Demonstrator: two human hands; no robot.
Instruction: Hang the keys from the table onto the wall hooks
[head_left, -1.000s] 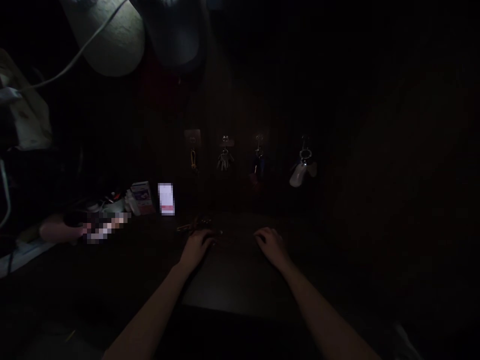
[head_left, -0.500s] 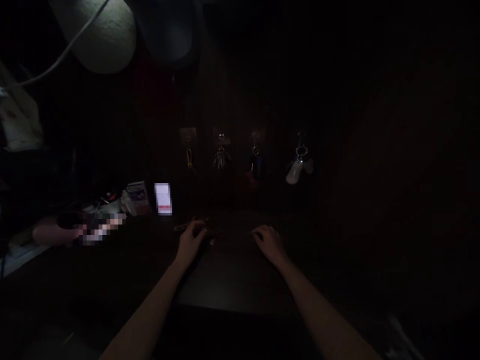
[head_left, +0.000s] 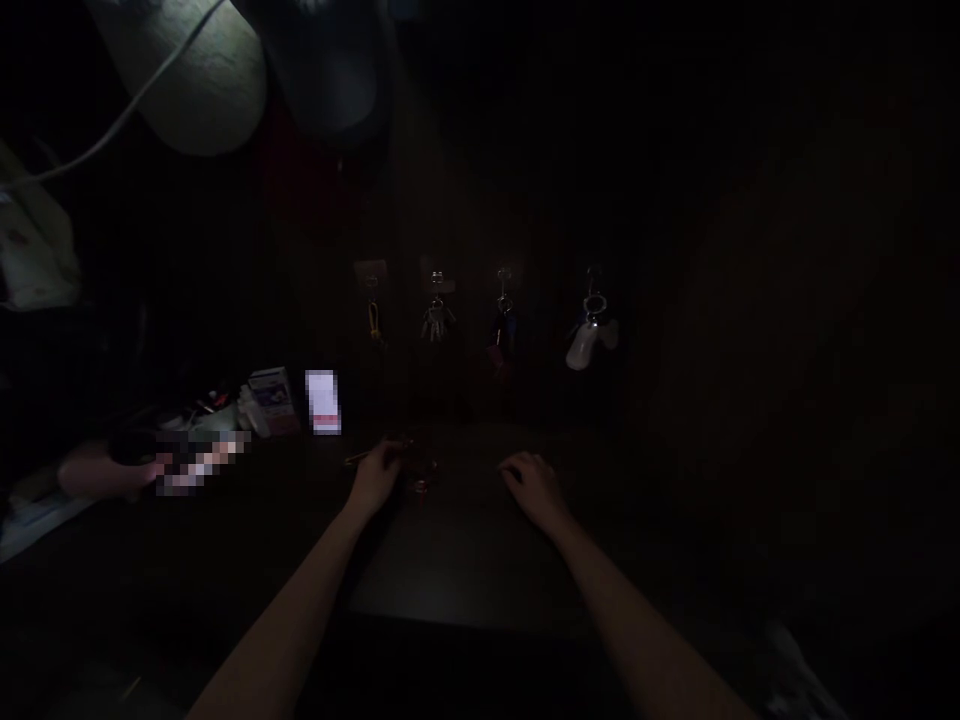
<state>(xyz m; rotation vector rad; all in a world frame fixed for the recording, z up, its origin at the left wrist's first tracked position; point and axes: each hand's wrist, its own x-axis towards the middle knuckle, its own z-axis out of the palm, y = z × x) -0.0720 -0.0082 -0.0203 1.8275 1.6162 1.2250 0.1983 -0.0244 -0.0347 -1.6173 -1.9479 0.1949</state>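
The scene is very dark. My left hand [head_left: 375, 478] rests on the dark tabletop [head_left: 420, 590], fingers bent and their tips lost in shadow. A thin pen-like stick [head_left: 355, 461] runs beneath or behind it; whether the fingers grip it is unclear. Just right of that hand lies a small shiny, reddish object [head_left: 421, 487], too dim to name. My right hand [head_left: 536, 488] lies farther right on the table, fingers loosely curved, with a gap between thumb and forefinger and nothing visible in it.
Several keyrings hang on wall hooks, among them a bunch of keys [head_left: 437, 322] and a pale fob [head_left: 580, 348]. A lit, blurred-out screen [head_left: 323, 402] stands at the back left, beside a small box [head_left: 272, 400]. A pink object [head_left: 97, 470] lies far left. Caps [head_left: 210, 100] hang above.
The view has shifted slightly. My left thumb has drawn in, so the small shiny object shows more clearly. My right hand has stayed in place.
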